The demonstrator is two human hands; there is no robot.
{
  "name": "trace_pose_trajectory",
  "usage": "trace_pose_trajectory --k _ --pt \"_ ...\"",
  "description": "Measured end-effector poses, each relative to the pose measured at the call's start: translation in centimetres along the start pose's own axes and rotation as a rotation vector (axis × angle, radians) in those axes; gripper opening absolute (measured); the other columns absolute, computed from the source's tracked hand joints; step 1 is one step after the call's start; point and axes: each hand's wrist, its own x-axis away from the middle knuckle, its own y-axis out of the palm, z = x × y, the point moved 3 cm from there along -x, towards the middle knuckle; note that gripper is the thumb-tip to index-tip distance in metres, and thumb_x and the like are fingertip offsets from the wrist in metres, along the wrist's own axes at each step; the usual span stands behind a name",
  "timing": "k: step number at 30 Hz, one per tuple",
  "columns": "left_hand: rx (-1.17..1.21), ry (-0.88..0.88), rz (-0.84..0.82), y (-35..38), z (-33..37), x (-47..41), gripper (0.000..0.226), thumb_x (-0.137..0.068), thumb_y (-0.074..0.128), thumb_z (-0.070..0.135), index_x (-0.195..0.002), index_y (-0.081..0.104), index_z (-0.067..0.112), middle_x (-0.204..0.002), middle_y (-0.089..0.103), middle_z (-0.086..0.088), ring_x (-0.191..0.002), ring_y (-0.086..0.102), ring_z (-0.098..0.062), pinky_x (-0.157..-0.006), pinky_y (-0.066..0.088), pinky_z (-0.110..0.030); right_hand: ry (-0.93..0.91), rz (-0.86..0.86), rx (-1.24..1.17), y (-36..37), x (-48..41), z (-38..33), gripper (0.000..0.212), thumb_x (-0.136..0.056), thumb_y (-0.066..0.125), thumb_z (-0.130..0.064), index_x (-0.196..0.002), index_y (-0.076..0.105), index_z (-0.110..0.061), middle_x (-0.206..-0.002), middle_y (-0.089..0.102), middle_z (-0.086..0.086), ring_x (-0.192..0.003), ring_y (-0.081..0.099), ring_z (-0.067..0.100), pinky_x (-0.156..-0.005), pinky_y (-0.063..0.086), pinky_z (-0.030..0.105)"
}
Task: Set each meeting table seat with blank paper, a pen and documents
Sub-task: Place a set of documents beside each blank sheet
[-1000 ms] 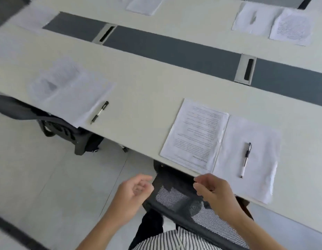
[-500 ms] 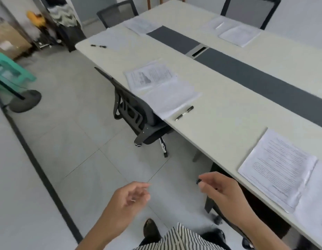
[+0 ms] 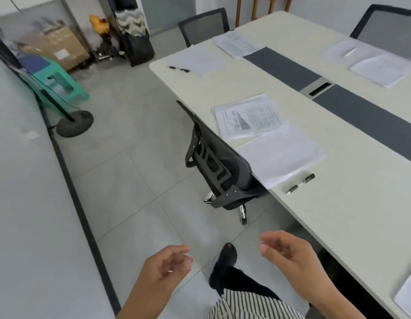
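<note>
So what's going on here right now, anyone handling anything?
Nobody is holding anything. The left hand and right hand hang open and empty over the floor beside the meeting table. The nearest seat, with the black chair, has a printed document, blank paper and a pen beside the paper. The far corner seat also shows paper and a pen.

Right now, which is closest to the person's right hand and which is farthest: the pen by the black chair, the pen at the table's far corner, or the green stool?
From the right hand:
1. Pen by the black chair, table's near edge.
2. Far-corner pen.
3. Green stool, far left by the wall.
</note>
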Motion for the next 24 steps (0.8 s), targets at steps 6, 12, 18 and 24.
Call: trace_pose_trajectory --k 6,12,18,24 --pt "-0.049 0.02 0.03 -4.2 6.2 -8.0 0.03 -0.068 0.069 0.031 -0.097 0.073 0.025 -0.094 0.076 -0.003 -0.089 0.071 -0.023 -0.083 0.055 -0.037 -0.036 0.002 -0.046 0.6 -10.2 -5.0 0.013 -0.085 0.073 -0.017 -0.094 0.073 -0.027 -0.085 0.075 -0.011 -0.078 0.068 0.004 -0.07 0.051 0.011" --pt "-0.06 0.083 0.056 -7.6 12.9 -16.0 0.031 -0.07 0.068 0.03 -0.1 0.071 0.025 -0.095 0.075 -0.003 -0.089 0.071 -0.019 -0.083 0.054 -0.036 -0.085 0.068 -0.041 -1.1 -20.2 -11.3 0.011 -0.085 0.073 -0.017 -0.093 0.072 -0.025 -0.08 0.073 -0.01 -0.071 0.068 0.008 -0.06 0.055 0.022" --pt "-0.13 0.075 -0.092 -10.7 16.5 -25.1 0.032 -0.068 0.068 0.033 -0.099 0.071 0.025 -0.095 0.076 0.003 -0.09 0.072 -0.017 -0.085 0.054 -0.038 0.011 0.222 -0.046 -0.8 -26.7 -12.5 0.011 -0.085 0.073 -0.019 -0.091 0.072 -0.028 -0.083 0.073 -0.013 -0.075 0.068 0.002 -0.067 0.051 0.012" --pt "-0.264 0.122 -0.315 -14.9 22.6 -36.6 0.033 -0.063 0.067 0.051 -0.096 0.069 0.046 -0.1 0.075 0.007 -0.095 0.07 -0.009 -0.091 0.052 -0.036 0.185 0.443 -0.125 2.1 -30.2 -13.9 0.011 -0.085 0.072 -0.02 -0.091 0.073 -0.03 -0.083 0.075 -0.013 -0.078 0.068 0.002 -0.072 0.049 0.019"
